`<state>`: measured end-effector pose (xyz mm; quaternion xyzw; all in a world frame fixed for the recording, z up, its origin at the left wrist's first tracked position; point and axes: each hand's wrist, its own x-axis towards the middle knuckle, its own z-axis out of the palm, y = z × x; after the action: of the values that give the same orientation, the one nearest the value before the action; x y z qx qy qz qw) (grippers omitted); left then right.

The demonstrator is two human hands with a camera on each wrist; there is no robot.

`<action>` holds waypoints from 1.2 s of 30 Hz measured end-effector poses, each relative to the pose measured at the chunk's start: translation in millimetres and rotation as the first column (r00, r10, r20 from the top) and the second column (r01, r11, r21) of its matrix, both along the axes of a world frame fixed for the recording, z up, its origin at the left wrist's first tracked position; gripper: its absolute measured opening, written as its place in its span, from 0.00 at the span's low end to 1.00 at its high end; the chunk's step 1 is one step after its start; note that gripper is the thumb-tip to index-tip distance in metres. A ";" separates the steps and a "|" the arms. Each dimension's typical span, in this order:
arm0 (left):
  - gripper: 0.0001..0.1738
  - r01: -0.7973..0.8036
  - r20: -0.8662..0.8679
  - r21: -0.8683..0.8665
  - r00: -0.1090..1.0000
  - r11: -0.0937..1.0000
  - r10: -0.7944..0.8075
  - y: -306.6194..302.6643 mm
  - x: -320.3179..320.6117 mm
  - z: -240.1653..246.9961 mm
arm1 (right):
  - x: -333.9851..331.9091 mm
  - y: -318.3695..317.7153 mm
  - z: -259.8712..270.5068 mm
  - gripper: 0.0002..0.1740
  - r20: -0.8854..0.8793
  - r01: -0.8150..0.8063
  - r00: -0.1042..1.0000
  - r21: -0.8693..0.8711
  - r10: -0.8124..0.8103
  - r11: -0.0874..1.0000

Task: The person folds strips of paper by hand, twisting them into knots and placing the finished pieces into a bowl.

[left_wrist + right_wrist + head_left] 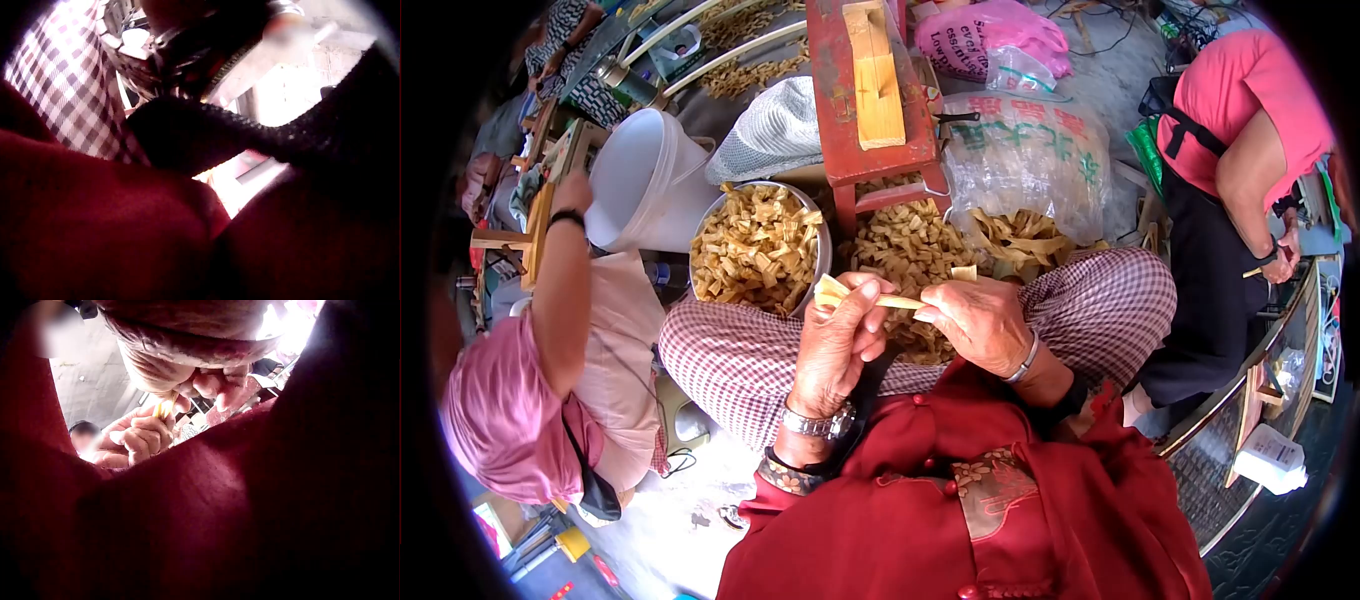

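Observation:
A pale yellow strip (pixel 900 302) runs between the two hands over the lap. My left hand (pixel 840 330), with a metal watch at its wrist, pinches it between thumb and fingers, and its wider end sticks out past the thumb. My right hand (pixel 982 322), wearing a bracelet, pinches the other end; a pale piece (pixel 964 272) shows just above its knuckles. In the right wrist view, the strip (pixel 164 410) shows between the fingers. Sleeve and checked cloth (pixel 75 81) fill much of the left wrist view, where the hand's fingers are hidden.
A metal basin (pixel 824 250) of short yellow-brown pieces stands ahead left. More pieces (pixel 910 240) lie in front. A red bench (pixel 830 110) bears a wooden block (pixel 878 95). A white bucket (pixel 625 180) and a plastic sack (pixel 1030 150) flank it. People sit on both sides.

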<state>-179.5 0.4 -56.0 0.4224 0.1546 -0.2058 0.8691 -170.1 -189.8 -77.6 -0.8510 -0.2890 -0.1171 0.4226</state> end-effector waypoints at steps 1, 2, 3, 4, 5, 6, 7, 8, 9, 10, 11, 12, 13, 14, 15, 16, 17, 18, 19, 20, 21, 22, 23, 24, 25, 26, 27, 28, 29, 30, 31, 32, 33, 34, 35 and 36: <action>0.09 -0.022 -0.003 -0.014 1.000 1.000 0.022 1.9 -1.0 1.2 | -0.8 0.9 1.1 0.09 0.005 -0.008 1.000 0.003 0.008 1.000; 0.07 -0.055 0.008 -0.063 0.998 0.996 0.056 3.8 -2.7 0.4 | -1.8 2.2 4.3 0.09 0.011 -0.016 1.000 0.006 0.016 1.000; 0.07 -0.082 0.021 -0.039 0.996 0.996 0.083 6.1 -3.7 -0.8 | -2.9 2.8 6.0 0.09 0.016 -0.024 1.000 0.010 0.024 1.000; 0.07 -0.110 0.035 -0.015 0.993 0.994 0.111 8.6 -4.5 -2.0 | -3.7 0.8 5.5 0.08 0.022 -0.027 0.999 0.000 0.027 1.000; 0.08 -0.139 0.050 0.008 0.989 0.990 0.139 10.4 -5.1 -2.3 | -4.0 -3.2 4.3 0.08 0.028 -0.030 0.999 -0.010 0.031 0.999; 0.06 -0.177 0.037 0.039 0.984 0.983 0.175 11.3 -6.0 0.0 | -3.9 -6.9 4.0 0.08 0.034 -0.036 0.999 -0.018 0.036 0.999; 0.06 -0.181 0.046 0.034 0.983 0.983 0.179 11.8 -7.4 0.6 | -3.6 -9.1 4.2 0.08 0.045 -0.041 0.998 -0.022 0.042 0.999; 0.06 -0.184 0.051 0.030 0.982 0.982 0.182 12.4 -8.8 0.8 | -3.5 -10.8 4.2 0.08 0.052 -0.045 0.998 -0.026 0.047 0.999; 0.06 -0.185 0.056 0.026 0.981 0.982 0.184 12.4 -10.7 0.8 | -4.2 -12.6 4.2 0.08 0.059 -0.048 0.997 -0.031 0.050 0.998; 0.06 -0.192 0.057 0.034 0.980 0.981 0.190 11.9 -12.1 1.1 | -4.5 -14.2 4.8 0.09 0.051 -0.045 0.998 -0.030 0.047 0.999; 0.06 -0.198 0.060 0.040 0.979 0.979 0.195 10.9 -12.6 2.2 | -4.3 -16.0 5.5 0.09 0.055 -0.043 0.997 -0.031 0.044 0.999; 0.06 -0.205 0.065 0.046 0.977 0.978 0.202 9.6 -12.8 2.8 | -3.8 -18.1 6.2 0.09 0.061 -0.041 0.997 -0.033 0.043 0.999; 0.06 -0.197 0.076 0.039 0.978 0.980 0.194 8.9 -13.0 2.9 | -3.2 -19.3 6.6 0.09 0.066 -0.041 0.997 -0.035 0.043 0.999; 0.06 -0.191 0.087 0.034 0.978 0.981 0.187 8.6 -13.3 3.2 | -3.0 -19.5 5.2 0.08 0.090 -0.023 0.996 -0.020 0.025 1.000; 0.07 -0.185 0.099 0.030 0.978 0.982 0.181 8.6 -13.7 3.8 | -2.7 -20.0 5.6 0.08 0.097 -0.019 0.995 -0.017 0.020 1.000; 0.07 -0.180 0.106 0.024 0.979 0.983 0.177 8.6 -14.0 3.9 | -2.5 -20.8 5.8 0.08 0.105 -0.015 0.994 -0.014 0.017 1.000; 0.07 -0.178 0.112 0.018 0.978 0.984 0.175 8.5 -14.2 3.5 | -2.0 -21.1 6.0 0.08 0.112 -0.014 0.994 -0.010 0.015 1.000; 0.07 -0.176 0.119 0.013 0.978 0.984 0.174 8.5 -14.6 3.8 | -2.1 -21.1 7.1 0.08 0.124 -0.009 0.992 -0.014 0.011 1.000; 0.07 -0.173 0.130 0.016 0.977 0.985 0.170 9.0 -15.1 4.2 | -1.4 -21.4 8.4 0.08 0.134 -0.016 0.991 -0.012 0.018 1.000; 0.07 -0.168 0.141 0.019 0.976 0.986 0.164 9.3 -15.3 4.8 | -0.4 -22.0 10.1 0.08 0.143 -0.021 0.989 -0.011 0.023 1.000; 0.07 -0.162 0.152 0.021 0.976 0.987 0.157 9.3 -15.3 5.4 | 0.4 -22.4 11.6 0.09 0.153 -0.025 0.988 -0.011 0.027 1.000; 0.07 -0.166 0.158 0.029 0.974 0.986 0.159 9.0 -15.4 5.8 | 0.3 -22.5 12.9 0.09 0.143 -0.022 0.990 -0.006 0.023 1.000; 0.07 -0.160 0.178 0.034 0.972 0.987 0.151 9.5 -15.6 6.7 | 0.1 -22.7 15.0 0.09 0.144 -0.021 0.989 -0.027 0.025 0.999; 0.08 -0.153 0.198 0.039 0.970 0.987 0.142 10.2 -16.0 7.7 | -0.2 -23.1 17.6 0.09 0.147 -0.019 0.989 -0.050 0.026 0.999; 0.08 -0.144 0.220 0.042 0.967 0.989 0.132 10.6 -15.5 9.0 | 0.0 -23.9 20.5 0.09 0.151 -0.014 0.988 -0.072 0.025 0.997; 0.09 -0.111 0.267 0.062 0.959 0.992 0.091 12.1 -14.2 10.0 | 1.4 -25.2 22.7 0.10 0.170 -0.001 0.985 -0.078 0.014 0.997; 0.10 -0.080 0.312 0.082 0.949 0.993 0.050 14.5 -13.6 11.2 | 3.1 -26.8 24.9 0.10 0.186 0.011 0.983 -0.084 0.005 0.996; 0.11 -0.051 0.354 0.106 0.935 0.993 0.010 16.0 -13.6 11.9 | 4.9 -27.7 27.0 0.10 0.201 0.021 0.979 -0.087 -0.003 0.996; 0.11 -0.030 0.377 0.112 0.926 0.993 -0.014 16.3 -13.1 11.8 | 7.5 -28.5 29.1 0.10 0.217 0.032 0.976 -0.092 -0.011 0.995; 0.11 -0.010 0.402 0.118 0.915 0.993 -0.039 17.1 -11.7 11.8 | 11.1 -28.9 32.2 0.11 0.235 0.043 0.972 -0.096 -0.019 0.994; 0.11 0.010 0.429 0.125 0.901 0.992 -0.063 18.0 -10.3 11.5 | 14.0 -29.7 35.4 0.11 0.256 0.055 0.966 -0.099 -0.028 0.994; 0.15 0.091 0.454 0.059 0.885 0.994 -0.108 23.0 -9.2 9.4 | 15.2 -32.3 38.2 0.11 0.234 0.051 0.972 -0.131 -0.019 0.990; 0.17 0.118 0.455 0.060 0.880 0.991 -0.133 24.9 -9.4 12.0 | 17.1 -33.3 40.3 0.11 0.243 0.055 0.970 -0.151 -0.017 0.987; 0.19 0.146 0.454 0.060 0.877 0.987 -0.157 25.9 -10.7 15.6 | 18.8 -34.4 41.8 0.10 0.249 0.059 0.968 -0.173 -0.015 0.983; 0.21 0.173 0.453 0.060 0.873 0.983 -0.181 28.1 -11.6 17.6 | 19.8 -35.4 43.9 0.10 0.254 0.063 0.967 -0.194 -0.012 0.979; 0.25 0.271 0.456 0.096 0.843 0.958 -0.285 37.6 -10.7 16.9 | 19.6 -36.8 51.1 0.10 0.243 0.052 0.970 -0.235 0.007 0.970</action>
<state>-190.2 38.0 -39.1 0.4893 -0.1181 -0.2200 0.8356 -150.6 -226.6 -26.5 -0.8785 -0.3404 -0.1889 0.2768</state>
